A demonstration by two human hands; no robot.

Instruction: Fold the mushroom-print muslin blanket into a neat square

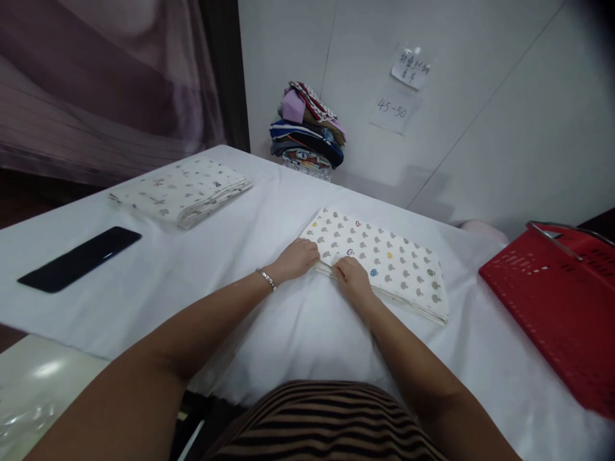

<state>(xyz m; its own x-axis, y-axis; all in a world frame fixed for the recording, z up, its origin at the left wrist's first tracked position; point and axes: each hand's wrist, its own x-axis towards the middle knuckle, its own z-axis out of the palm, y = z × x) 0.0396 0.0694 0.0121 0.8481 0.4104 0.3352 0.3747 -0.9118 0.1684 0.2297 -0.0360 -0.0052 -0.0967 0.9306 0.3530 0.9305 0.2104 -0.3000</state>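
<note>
Head view: left hand [298, 258], right hand [353, 280] on patterned cloth [384, 259].

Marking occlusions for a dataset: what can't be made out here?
All head view:
- Left hand, right hand: palms, hidden by the hands' backs.
- Held cloth: underside, hidden by its upper layers.
- Red basket: right side, cut off by picture edge.
- Cloth pile: base, hidden behind table.

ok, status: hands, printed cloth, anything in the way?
Left hand and right hand gripping near edge of mushroom-print cloth. Cloth folded, flat on white-covered table. Red basket off right, apart from cloth; nothing seen blocking hands.
</note>
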